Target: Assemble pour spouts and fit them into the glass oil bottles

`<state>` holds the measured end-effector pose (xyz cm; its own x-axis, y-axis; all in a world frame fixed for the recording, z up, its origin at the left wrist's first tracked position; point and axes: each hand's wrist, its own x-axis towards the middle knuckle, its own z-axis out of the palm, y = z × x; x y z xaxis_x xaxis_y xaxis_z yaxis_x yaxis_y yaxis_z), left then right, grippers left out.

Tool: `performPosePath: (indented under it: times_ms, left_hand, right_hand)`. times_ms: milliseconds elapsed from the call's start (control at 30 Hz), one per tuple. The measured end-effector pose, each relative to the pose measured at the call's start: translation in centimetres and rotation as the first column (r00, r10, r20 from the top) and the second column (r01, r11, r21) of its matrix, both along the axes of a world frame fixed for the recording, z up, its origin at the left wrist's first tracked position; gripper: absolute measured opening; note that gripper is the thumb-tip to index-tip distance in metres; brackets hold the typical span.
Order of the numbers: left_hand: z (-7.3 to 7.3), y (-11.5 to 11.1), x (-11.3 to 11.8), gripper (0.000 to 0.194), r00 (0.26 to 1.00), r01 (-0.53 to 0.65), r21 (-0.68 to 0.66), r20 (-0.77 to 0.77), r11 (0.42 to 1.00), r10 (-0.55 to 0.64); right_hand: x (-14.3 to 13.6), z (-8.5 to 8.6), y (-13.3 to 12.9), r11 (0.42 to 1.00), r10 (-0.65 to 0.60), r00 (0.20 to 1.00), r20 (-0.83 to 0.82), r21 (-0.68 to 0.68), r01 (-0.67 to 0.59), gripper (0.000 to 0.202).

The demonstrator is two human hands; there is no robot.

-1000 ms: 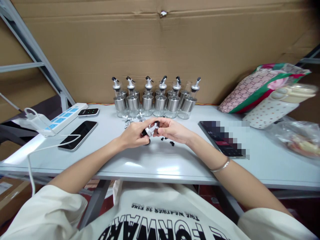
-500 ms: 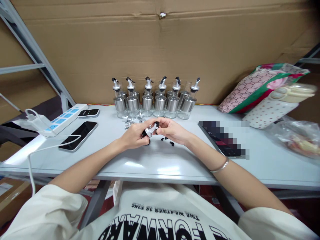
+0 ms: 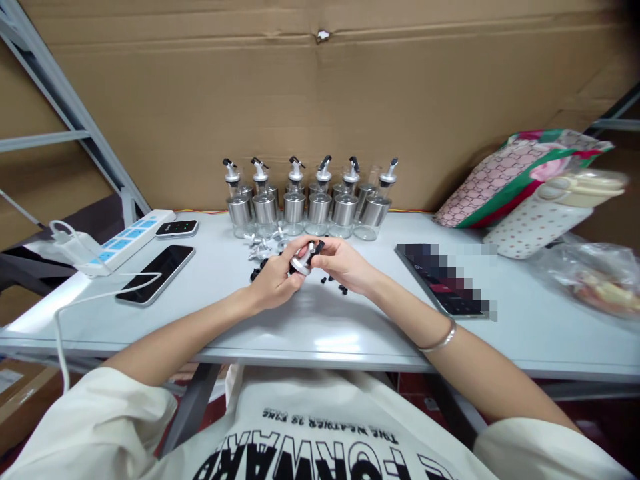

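Note:
My left hand (image 3: 274, 281) is closed around a pour spout (image 3: 301, 266) with a silver collar and a black lower part. At its tip, my right hand (image 3: 350, 265) pinches a small black flap (image 3: 318, 249). The fingers partly cover where flap and spout meet. Loose silver spout parts (image 3: 261, 248) lie behind my left hand, and black stoppers (image 3: 256, 272) show just left of it. Small black pieces (image 3: 343, 290) are scattered under my right hand. Beyond the hands stand rows of glass-and-steel oil bottles (image 3: 294, 205), the front ones topped with spouts.
On the left of the table (image 3: 320, 327) are a charging phone (image 3: 156, 275), a small device (image 3: 177, 229) and a power strip (image 3: 127, 241). To the right lie a tablet-like device (image 3: 440, 280), a dotted bottle (image 3: 540, 223), a patterned bag (image 3: 493, 180) and a plastic bag (image 3: 595, 273).
The spout has turned in my hands, its black flap now slanting up to the right. My left hand has shifted slightly, uncovering black stoppers on its left side.

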<state>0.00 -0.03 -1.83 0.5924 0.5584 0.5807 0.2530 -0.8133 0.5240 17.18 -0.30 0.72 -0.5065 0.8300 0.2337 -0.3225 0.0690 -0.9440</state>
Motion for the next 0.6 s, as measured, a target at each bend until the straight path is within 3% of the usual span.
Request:
performPosePath:
  times_ms: [133,300,500,600]
  left_hand:
    - [0.5,0.1,-0.1,0.053,0.995,0.024,-0.011,0.093,1.000,-0.023]
    - [1.1,0.6,-0.9,0.058,0.993,0.103,0.111,0.038,0.988,-0.108]
    - [1.7,0.4,-1.2,0.069,0.985,0.153,0.072,-0.097,0.986,-0.146]
    - [1.8,0.2,-1.1,0.065,0.981,0.128,0.037,-0.151,0.991,-0.121]
  right_hand:
    - [0.0,0.2,-0.2,1.000,0.017,1.000,-0.013,-0.006,-0.017,0.031]
    - [0.3,0.2,-0.3,0.995,0.075,0.996,0.048,-0.071,-0.071,0.031]
    - [0.9,0.5,-0.2,0.983,0.178,0.971,0.162,-0.070,-0.169,0.026]
    - [1.1,0.4,0.0,0.989,0.148,0.968,0.204,-0.028,-0.146,0.028]
